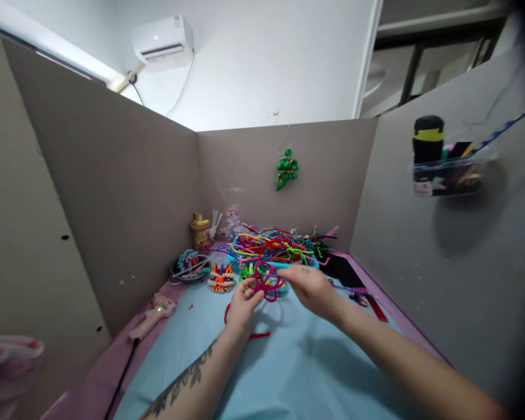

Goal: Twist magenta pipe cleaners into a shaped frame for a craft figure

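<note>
A magenta pipe-cleaner flower (268,286) made of several loops is held up over the blue cloth (315,361). My left hand (245,297) pinches it at its lower left side. The fingertips of my right hand (308,286) are closed at its upper right edge, by a purple strand. A red pipe cleaner (259,335) hangs in a curve beneath my left hand, its end low over the cloth. Just behind the flower sit a green pipe-cleaner figure (247,271) and an orange and cream one (221,279).
A blue tray (315,263) heaped with colourful pipe cleaners (280,242) stands at the back. On the left are a bowl (181,271) with coiled pieces and a white corded tool (151,321). Grey panels enclose three sides; a bin (446,178) hangs on the right.
</note>
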Available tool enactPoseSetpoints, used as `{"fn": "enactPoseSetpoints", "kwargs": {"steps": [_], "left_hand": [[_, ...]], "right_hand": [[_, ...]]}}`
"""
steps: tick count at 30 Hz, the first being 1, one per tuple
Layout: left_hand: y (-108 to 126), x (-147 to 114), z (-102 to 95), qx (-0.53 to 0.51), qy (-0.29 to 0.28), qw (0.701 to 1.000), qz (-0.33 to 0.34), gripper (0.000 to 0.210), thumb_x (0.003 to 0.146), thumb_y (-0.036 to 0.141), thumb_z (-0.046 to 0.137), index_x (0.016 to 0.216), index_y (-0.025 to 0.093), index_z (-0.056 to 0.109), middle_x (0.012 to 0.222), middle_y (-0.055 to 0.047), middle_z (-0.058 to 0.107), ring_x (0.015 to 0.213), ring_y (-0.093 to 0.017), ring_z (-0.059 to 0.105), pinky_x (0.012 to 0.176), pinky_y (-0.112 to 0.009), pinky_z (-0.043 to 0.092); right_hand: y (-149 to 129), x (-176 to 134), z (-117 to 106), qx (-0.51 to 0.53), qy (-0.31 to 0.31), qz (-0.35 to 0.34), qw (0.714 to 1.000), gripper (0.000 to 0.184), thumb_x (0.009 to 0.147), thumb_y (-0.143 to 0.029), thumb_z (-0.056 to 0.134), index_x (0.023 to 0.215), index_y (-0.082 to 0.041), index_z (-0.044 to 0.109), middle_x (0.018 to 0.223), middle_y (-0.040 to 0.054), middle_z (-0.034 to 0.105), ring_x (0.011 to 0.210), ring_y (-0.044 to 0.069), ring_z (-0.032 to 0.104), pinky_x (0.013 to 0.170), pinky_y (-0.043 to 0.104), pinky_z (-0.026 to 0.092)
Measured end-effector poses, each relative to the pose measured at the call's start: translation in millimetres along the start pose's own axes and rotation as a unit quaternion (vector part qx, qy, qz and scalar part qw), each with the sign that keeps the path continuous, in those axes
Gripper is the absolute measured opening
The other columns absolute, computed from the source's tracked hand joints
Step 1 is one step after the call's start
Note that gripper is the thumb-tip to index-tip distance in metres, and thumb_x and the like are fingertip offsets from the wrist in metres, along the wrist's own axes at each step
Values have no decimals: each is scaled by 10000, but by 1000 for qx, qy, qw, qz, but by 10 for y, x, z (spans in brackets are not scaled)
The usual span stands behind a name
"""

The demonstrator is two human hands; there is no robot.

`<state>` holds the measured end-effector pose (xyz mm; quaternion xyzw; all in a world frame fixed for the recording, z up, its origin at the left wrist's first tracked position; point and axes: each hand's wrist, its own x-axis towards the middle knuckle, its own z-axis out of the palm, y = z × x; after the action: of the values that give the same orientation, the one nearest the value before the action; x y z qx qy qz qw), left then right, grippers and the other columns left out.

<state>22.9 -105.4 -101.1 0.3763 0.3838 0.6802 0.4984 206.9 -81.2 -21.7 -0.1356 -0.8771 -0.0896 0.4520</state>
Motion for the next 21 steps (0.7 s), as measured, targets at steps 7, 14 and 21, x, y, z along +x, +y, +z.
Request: {"fn": "enactPoseSetpoints", "kwargs": {"steps": [7,14,21], "left_hand": [[17,-41,39,-7,-4,1000,-29,570,506,245,787,994,170,502,772,-31,683,642,-138,618,621,-236,431],[42,-61,69,24,-14,999,-46,578,528,310,765,1022,210,483,731,14,623,621,-120,590,579,-228,431],[8,-46,59,48,-40,998,-26,485,596,239,706,1028,203,489,715,16,598,618,-114,583,610,-241,452]], "right_hand": [[-75,-407,563,46,-73,128,988,225,873,-186,449,1020,-245,609,837,52,657,718,157,618,632,269,490],[-162,-563,646,61,-20,188,980,171,850,-138,424,914,-208,566,788,53,612,751,177,579,681,294,480],[-260,-685,692,43,-23,190,981,242,853,-135,418,1029,-207,567,882,70,634,809,176,588,730,293,478]]}}
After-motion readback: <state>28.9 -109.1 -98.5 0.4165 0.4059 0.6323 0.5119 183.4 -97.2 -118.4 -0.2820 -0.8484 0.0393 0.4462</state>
